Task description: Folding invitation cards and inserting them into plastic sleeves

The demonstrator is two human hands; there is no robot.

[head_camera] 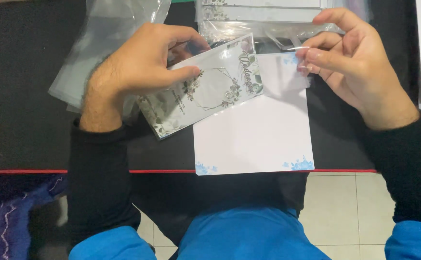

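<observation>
A light, stiff floral card in a slippery clear sleeve is pinched at its left edge by the left hand; the sleeve's flap is nipped by the right hand.

A floral-printed card in a clear plastic sleeve, tilted, held above the tabletop; it overlaps a white sheet with blue-flowered corners, lying flat.
</observation>
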